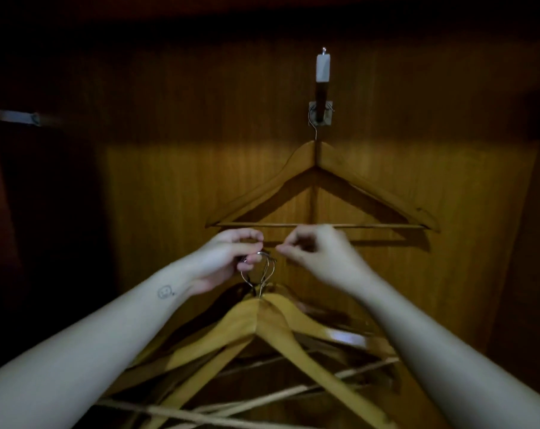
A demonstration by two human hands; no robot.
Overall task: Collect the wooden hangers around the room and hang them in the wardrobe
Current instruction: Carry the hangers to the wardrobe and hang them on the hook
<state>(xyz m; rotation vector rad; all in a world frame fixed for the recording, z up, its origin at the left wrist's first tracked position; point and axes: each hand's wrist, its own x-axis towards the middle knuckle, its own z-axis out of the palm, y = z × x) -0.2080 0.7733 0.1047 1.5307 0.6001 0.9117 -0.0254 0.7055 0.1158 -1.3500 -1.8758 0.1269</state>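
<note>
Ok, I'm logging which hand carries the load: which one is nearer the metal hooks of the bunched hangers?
Left. The left hand grips the metal hooks from their left. The right hand hovers just to their right, fingers curled, and contact is unclear.

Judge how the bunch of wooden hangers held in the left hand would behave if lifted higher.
Each hanger in the bunch looks like rigid wood, so it should not flex. Hanging only from thin wire hooks gripped by the left hand, they would probably swing and splay. Their crossbars already cross at angles, so snagging seems likely.
</note>
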